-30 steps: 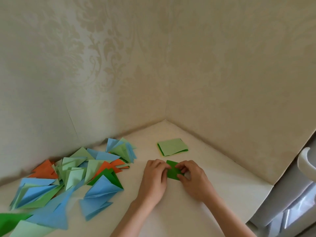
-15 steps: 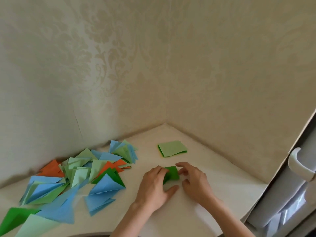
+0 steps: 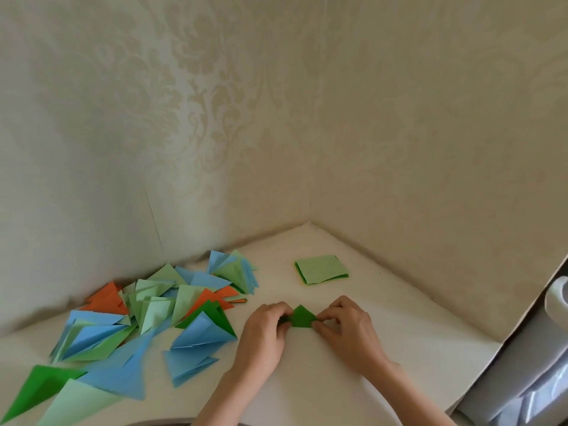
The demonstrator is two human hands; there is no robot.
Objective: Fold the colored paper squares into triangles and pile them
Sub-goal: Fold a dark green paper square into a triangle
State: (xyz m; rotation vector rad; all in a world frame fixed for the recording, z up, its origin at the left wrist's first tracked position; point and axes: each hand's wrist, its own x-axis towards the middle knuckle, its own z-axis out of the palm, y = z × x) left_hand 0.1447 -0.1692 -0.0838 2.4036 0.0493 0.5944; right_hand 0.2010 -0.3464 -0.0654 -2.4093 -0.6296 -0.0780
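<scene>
Tabletop (image 3: 399,318): pale, set into a wallpapered corner.

Pile of folded triangles (image 3: 147,315): spread loosely over the left side. Blue, light green, dark green and orange; they overlap too much for an exact count, but well over a dozen. Several stand half sprung open, so the creases are judged soft.

Stack of unfolded squares (image 3: 321,269): one stack near the corner, light green on top, darker and yellow edges showing beneath. Number of sheets cannot be told.

Two hands. Left hand (image 3: 266,330) and right hand (image 3: 347,329) meet at a single dark green paper (image 3: 302,316), lying on the tabletop between them with its point toward the wall. Fingers of both hands are curled and pinch the paper at its left and right corners.

Handling, as a judgement: the sheet is light, thin, easily creased, likely to slide on the smooth surface. Best held at the corners, folded edge pressed flat.
</scene>
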